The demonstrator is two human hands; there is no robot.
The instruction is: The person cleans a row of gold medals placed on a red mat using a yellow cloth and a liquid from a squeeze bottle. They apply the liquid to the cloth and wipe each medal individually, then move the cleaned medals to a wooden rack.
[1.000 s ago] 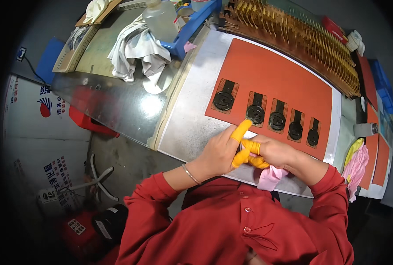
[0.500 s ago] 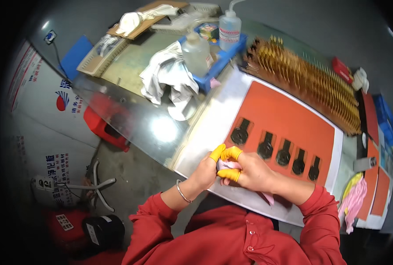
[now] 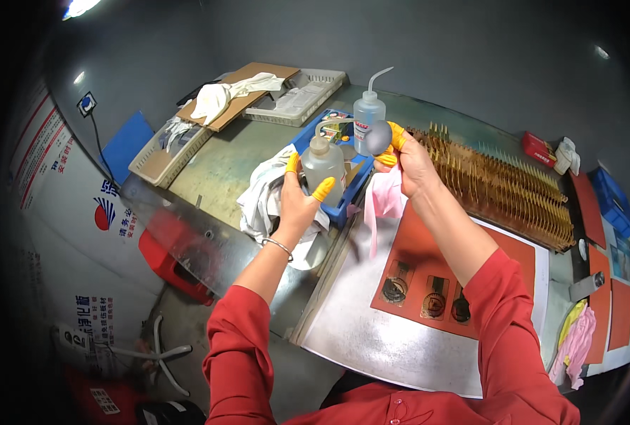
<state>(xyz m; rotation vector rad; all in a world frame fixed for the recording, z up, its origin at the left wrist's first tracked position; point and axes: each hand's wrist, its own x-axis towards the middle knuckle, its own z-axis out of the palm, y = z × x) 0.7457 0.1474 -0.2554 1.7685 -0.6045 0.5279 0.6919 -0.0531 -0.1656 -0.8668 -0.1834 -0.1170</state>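
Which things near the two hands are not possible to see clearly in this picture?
Head view only:
- Squeeze bottle: the left hand grips it and hides its lower part; liquid level unreadable.
- Round grey piece: the right hand covers its edge; too small to tell what it is.
- Pink cloth: its top is hidden in the right hand.
- Dark parts on the orange mat: the right forearm hides some.

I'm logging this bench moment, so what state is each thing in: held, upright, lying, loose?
Left hand: closed round the squeeze bottle.
Squeeze bottle: upright, held, bent spout on top.
Right hand: raised, pinching the grey disc and the pink cloth.
Grey disc: held up off the bench.
Pink cloth: hanging loose.
Second bottle: upright, untouched.
White rag: crumpled, lying.
Orange mat: flat, dark parts resting in slots.
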